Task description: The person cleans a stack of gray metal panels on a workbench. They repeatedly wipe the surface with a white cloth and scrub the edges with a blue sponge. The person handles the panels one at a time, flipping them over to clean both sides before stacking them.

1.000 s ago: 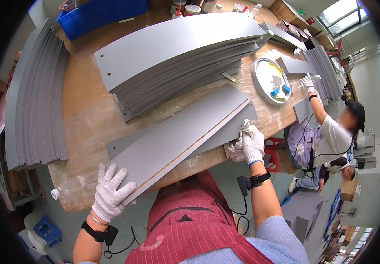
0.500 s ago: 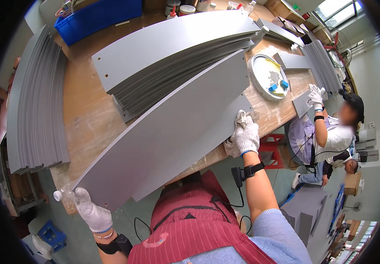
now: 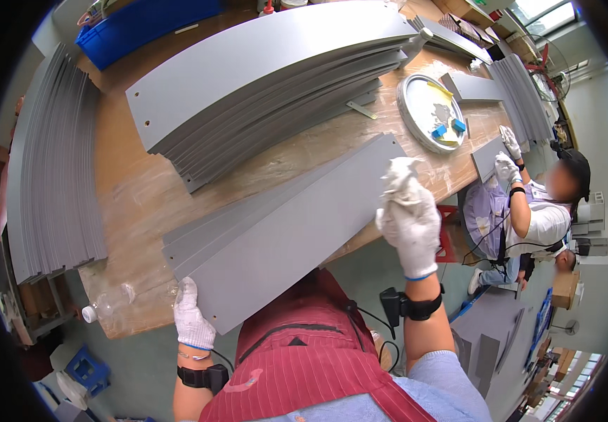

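Note:
A long grey board (image 3: 290, 232) lies slanting along the near edge of the table, on top of other grey boards (image 3: 209, 228) that stick out behind it. My left hand (image 3: 193, 320), in a white knitted glove, grips the board's near left end, close to a small hole. My right hand (image 3: 413, 228), also gloved, is raised at the board's right end. Its fingers are closed around a crumpled white rag (image 3: 401, 172).
Stacked grey boards (image 3: 261, 63) stand behind, with another stack (image 3: 54, 176) at the left. A white round lid (image 3: 406, 116) holds blue blocks and grey paste. A clear bottle (image 3: 103, 308) lies at the near left corner. A co-worker (image 3: 529, 197) sits at right.
The tilted board has come down flat and nearer to me. My left hand moved right with its end; my right hand lifted with the rag. A small metal strip behind is now uncovered.

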{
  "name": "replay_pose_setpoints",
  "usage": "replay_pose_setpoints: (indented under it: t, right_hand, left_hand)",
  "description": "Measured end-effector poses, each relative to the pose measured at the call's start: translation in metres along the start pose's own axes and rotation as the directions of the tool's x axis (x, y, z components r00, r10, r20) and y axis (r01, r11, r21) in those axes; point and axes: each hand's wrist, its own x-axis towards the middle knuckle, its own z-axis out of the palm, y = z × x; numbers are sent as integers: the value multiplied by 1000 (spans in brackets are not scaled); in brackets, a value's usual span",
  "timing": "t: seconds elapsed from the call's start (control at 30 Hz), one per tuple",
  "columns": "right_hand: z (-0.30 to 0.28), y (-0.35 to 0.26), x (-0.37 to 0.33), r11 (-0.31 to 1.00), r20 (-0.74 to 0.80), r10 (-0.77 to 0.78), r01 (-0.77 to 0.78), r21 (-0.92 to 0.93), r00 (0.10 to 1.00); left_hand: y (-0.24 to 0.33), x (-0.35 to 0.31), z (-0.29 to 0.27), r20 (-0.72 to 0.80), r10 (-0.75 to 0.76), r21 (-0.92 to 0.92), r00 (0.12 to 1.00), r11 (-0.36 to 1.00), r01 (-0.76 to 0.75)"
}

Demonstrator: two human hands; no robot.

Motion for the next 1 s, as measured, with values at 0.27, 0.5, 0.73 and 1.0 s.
replay_pose_setpoints:
  t: [0.27,0.5,0.73,1.0]
  right_hand:
    - [117,37,-53,524,861,-257,812,-258,439]
    - [0,63,73,306,393,-264,462,-832,881]
    - [-125,114,179,87,-58,105,-67,-994,993]
    - [-195,184,182,807,207,260,-95,-583,943]
  left_hand:
    - [7,23,-1,-7,8,86,1000,996,-8]
    - [4,18,1,-57,94,143,994,986,-85]
    - [5,20,4,-89,89,160,992,984,-74]
    - [19,22,7,-238,93,11,967,996,-93]
